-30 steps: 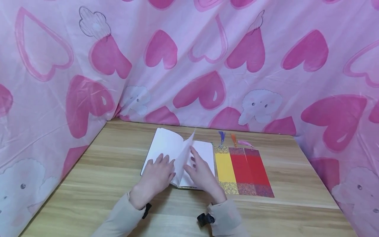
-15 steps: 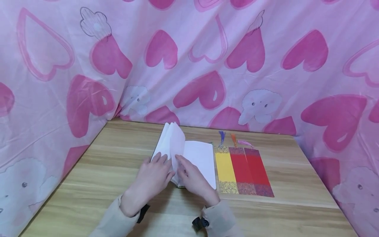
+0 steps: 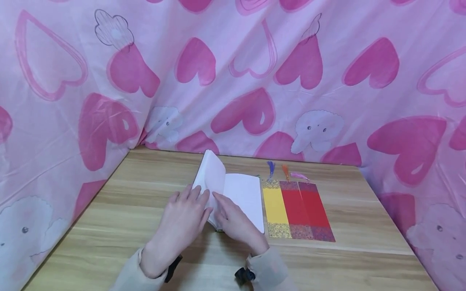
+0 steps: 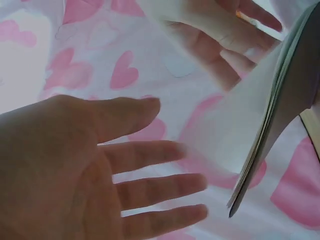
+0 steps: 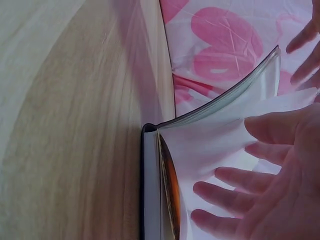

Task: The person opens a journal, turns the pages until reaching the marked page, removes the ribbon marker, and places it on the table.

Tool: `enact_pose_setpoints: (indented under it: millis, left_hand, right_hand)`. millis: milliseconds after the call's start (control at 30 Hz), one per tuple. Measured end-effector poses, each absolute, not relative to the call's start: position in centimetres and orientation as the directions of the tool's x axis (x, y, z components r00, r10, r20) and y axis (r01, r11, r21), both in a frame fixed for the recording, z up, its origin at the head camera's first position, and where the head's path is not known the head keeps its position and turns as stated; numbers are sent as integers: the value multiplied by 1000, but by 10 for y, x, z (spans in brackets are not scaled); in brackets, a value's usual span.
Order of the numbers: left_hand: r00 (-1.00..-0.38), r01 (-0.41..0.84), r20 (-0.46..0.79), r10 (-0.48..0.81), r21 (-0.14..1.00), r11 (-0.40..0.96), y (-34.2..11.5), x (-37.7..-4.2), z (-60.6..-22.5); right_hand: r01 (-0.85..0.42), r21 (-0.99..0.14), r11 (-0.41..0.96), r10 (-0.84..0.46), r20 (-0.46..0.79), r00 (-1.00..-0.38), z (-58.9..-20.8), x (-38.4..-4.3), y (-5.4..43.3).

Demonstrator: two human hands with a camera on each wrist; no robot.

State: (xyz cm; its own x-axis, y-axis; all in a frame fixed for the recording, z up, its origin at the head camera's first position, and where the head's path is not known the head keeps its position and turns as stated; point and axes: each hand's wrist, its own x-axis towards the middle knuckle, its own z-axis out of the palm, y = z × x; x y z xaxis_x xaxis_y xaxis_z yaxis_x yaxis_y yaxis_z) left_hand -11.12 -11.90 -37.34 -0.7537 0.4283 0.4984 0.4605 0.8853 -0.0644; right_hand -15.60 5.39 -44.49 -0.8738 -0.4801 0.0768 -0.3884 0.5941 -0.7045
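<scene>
A notebook (image 3: 243, 192) with blank white pages lies open on the table, its left side lifted and tilted up. My left hand (image 3: 186, 212) is at that raised side with its fingers extended; in the left wrist view they curl around nothing. My right hand (image 3: 238, 224) is over the notebook's inner pages, fingers spread and fairly straight against or close to a white page (image 5: 215, 145). Low between the pages in the right wrist view shows an orange strip (image 5: 172, 185) with a gold patterned edge. Its full shape is hidden.
Right of the notebook lie a yellow bookmark (image 3: 274, 204) and two red bookmarks, one in the middle (image 3: 293, 206) and one at the right (image 3: 316, 206). Blue (image 3: 270, 169), orange (image 3: 285, 171) and pink tassels (image 3: 299, 176) stretch behind them. A pink heart-patterned cloth (image 3: 251, 109) surrounds the wooden table (image 3: 346, 258).
A standing page has been turned leftward, and the notebook's left side has risen. My right hand has moved left with the pages; my left hand has shifted slightly left. The bookmarks have stayed put.
</scene>
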Motion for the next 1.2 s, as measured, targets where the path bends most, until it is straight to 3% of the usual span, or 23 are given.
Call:
enact_pose_setpoints:
  millis: [167, 367, 633, 967, 1200]
  left_hand:
    - [-737, 482, 503, 452, -78, 873, -116, -124, -384]
    - [-762, 533, 382, 523, -89, 841, -114, -142, -407]
    - [-717, 649, 300, 629, -41, 760, -110, -153, -431]
    - [-843, 516, 151, 516, -44, 855, -113, -154, -440]
    - [-881, 467, 70, 468, -33, 884, -111, -153, -437]
  right_hand:
    - [-425, -679, 599, -517, 77, -852, -443, -155, 51]
    - [-506, -639, 579, -579, 115, -807, -444, -158, 51]
    - [-528, -610, 591, -597, 109, -795, -445, -163, 67]
    - [-369, -604, 706, -520, -88, -850, -445, -169, 97]
    - [-273, -587, 762, -437, -155, -886, -446, -176, 125]
